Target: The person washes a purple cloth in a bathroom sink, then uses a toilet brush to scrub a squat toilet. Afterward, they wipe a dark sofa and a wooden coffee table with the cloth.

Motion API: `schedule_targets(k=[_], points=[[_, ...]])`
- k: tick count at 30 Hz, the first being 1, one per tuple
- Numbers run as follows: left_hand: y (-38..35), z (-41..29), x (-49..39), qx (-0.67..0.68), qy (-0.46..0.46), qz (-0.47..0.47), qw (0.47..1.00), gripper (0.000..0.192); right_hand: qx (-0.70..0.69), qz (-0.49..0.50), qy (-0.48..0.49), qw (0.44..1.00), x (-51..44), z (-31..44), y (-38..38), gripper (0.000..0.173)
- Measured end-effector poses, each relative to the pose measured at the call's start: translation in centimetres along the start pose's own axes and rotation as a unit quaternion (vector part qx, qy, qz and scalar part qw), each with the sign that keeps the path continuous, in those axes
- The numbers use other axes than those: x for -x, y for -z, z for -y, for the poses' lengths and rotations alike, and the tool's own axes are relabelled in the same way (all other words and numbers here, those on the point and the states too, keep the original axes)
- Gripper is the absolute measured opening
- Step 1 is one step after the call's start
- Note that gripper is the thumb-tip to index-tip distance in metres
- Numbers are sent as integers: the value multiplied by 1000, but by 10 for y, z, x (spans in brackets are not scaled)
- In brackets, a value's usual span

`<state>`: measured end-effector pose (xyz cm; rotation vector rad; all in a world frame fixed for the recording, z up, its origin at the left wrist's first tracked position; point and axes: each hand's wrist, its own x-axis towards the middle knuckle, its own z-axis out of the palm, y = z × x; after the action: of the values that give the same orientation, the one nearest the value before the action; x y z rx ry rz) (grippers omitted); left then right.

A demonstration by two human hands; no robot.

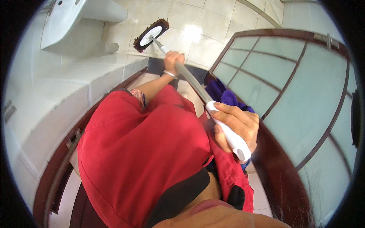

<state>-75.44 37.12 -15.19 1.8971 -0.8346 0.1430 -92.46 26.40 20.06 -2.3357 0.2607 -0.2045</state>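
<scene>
A mop with a metal pole point(194, 82) slants from the lower right to the upper left across my front. Its oval white plate, fringed with dark brown strands, is the mop head point(150, 35), lying over the pale tiled floor. My left hand point(173, 61), with a bangle at the wrist, grips the pole near the head end. My right hand point(238, 125) is closed around the white plastic handle point(228, 134) at the upper end of the pole. A purple fluffy cloth point(225, 92) hangs beside the pole, just beyond my right hand; what holds it is hidden.
A white pedestal washbasin point(62, 21) stands at the upper left, over the tiled floor point(211, 20). To the right is a door with frosted glass panes point(316, 85) in a dark red frame. A dark threshold point(191, 71) crosses the doorway; a tiled wall point(68, 88) runs along the left.
</scene>
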Motion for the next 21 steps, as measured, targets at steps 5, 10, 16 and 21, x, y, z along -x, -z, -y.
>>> schedule_targets(k=[5, 10, 16, 21], points=[[-25, -61, 112, 28, 2, 35, 999, 29, 5, -24, -16, 1000, 140, 8, 1, 27], [-104, -114, 152, 115, -67, 171, 976, 27, 40, -100, -117, 987, 220, -8, 23, 25], [-113, -162, 190, 134, -79, 358, 921, 13, 10, -210, -164, 964, 283, 17, 30, 24], [-69, -182, 230, 120, -10, 420, 899, 10, -9, -247, -193, 950, 313, 43, 26, 24]])
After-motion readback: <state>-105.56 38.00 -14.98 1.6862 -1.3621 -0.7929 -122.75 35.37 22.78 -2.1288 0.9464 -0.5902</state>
